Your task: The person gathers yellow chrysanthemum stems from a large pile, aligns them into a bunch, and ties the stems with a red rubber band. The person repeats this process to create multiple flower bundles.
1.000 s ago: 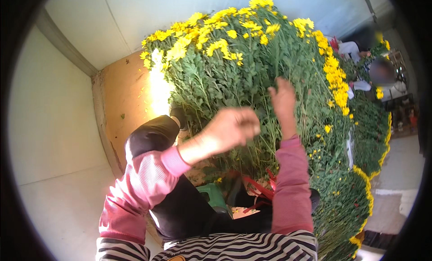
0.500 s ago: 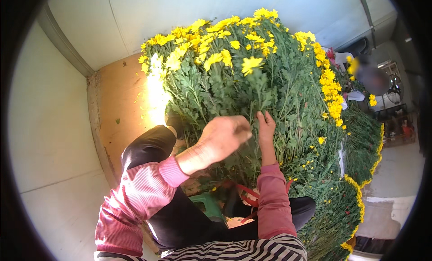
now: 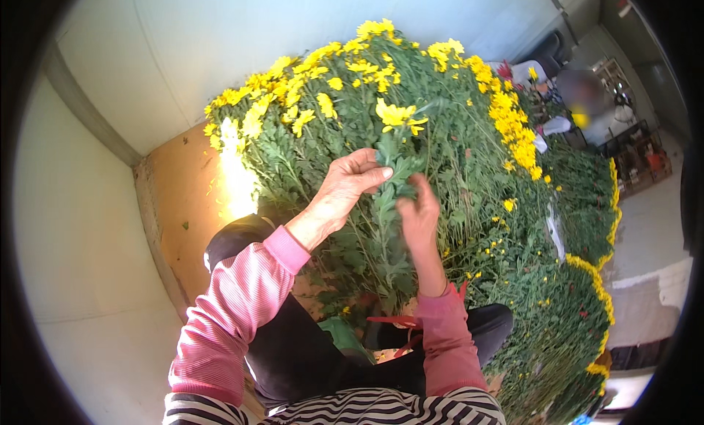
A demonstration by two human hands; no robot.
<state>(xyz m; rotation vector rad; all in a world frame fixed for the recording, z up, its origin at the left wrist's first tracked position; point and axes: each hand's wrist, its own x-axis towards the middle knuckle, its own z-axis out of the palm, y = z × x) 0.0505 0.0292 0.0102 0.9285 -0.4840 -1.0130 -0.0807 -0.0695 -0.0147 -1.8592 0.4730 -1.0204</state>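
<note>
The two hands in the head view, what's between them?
Between the left hand and right hand stands a leafy green flower stem topped by a yellow bloom, in the head view.

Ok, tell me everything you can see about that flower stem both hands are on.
The flower stem is one long green stalk with dense, lobed leaves, topped by an open yellow bloom. It stands roughly upright in front of the big heap of cut flowers. The left hand pinches its leaves just below the bloom, and the right hand touches it slightly lower. Its lower end disappears among other foliage near the lap.
</note>
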